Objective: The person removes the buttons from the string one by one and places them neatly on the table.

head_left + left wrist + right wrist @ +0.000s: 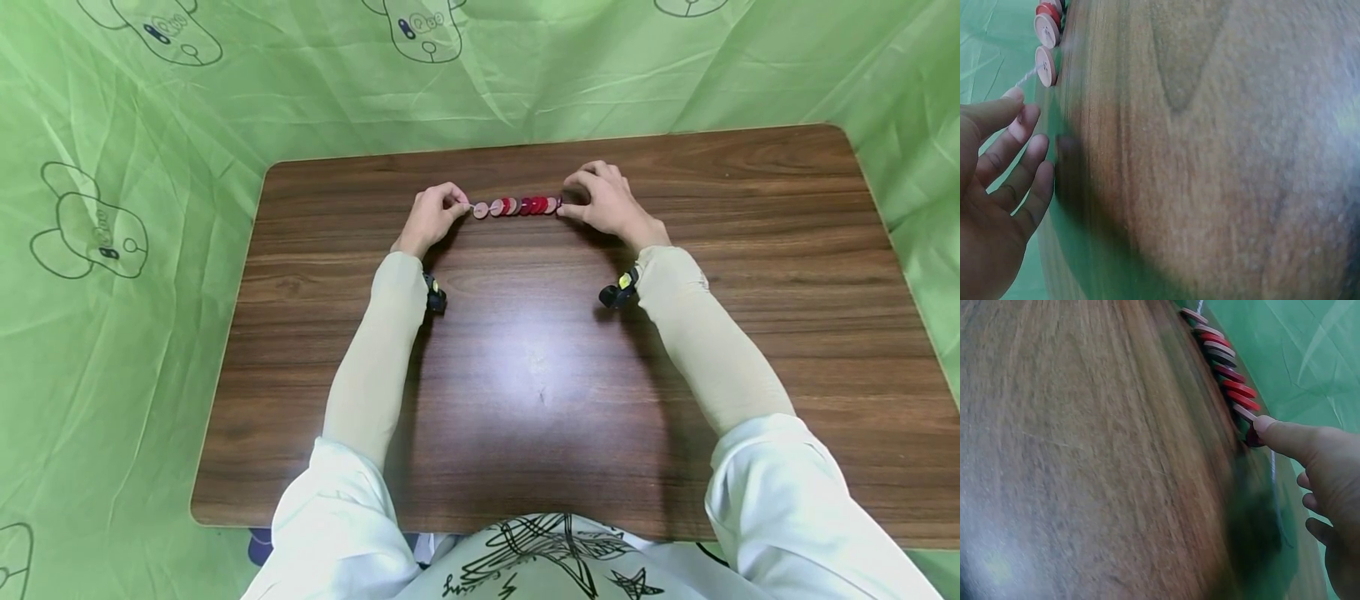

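Observation:
A row of round buttons point(531, 206), in pink, red and dark shades, is threaded on a thin pale string point(1025, 79) near the far side of the table. At the row's left end, my left hand point(429, 219) pinches the string between thumb and index finger, just beside a pink button point(1045, 66). My right hand point(609, 200) is at the other end, its thumb point(1285, 436) against the dark red end button point(1252, 437); the index finger is hidden in the right wrist view. A loose string tail point(1277, 500) runs past that hand.
The brown wood-grain table point(540, 350) has rounded corners. Green cloth point(585, 92) with line-drawn animal heads hangs behind it and along both sides. A small black wrist camera point(435, 296) sits at the left wrist, another wrist camera point(618, 290) at the right.

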The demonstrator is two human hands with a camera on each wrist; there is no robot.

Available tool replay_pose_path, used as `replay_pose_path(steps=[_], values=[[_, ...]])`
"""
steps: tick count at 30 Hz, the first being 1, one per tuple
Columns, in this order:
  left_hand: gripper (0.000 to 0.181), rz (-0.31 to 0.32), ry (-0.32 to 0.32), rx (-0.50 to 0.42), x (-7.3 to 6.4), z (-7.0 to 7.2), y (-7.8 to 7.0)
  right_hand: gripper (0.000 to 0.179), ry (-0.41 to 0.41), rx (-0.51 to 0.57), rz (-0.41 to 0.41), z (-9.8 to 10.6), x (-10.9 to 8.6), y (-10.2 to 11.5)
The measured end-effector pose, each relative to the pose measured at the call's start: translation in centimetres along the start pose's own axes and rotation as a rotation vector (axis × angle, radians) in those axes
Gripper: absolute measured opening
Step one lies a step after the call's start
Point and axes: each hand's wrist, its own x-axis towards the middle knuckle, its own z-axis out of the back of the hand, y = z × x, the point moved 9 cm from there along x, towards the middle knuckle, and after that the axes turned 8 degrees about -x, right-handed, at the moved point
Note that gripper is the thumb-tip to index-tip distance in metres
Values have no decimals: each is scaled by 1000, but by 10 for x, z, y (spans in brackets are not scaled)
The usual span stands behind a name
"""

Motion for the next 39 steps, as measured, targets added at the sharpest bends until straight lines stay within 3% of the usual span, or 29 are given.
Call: replay_pose_path(steps=[10, 23, 32, 39], values=[[12, -8, -18, 9, 0, 1, -1, 43, -19, -24, 25, -4, 4, 3], [14, 6, -150, -244, -1, 10, 10, 38, 0, -25, 17, -6, 4, 5], [18, 70, -132, -351, 0, 8, 22, 40, -2, 11, 17, -7, 3, -1], [18, 85, -130, -408, 3, 7, 29, 38, -38, 50, 41, -4, 1, -2]])
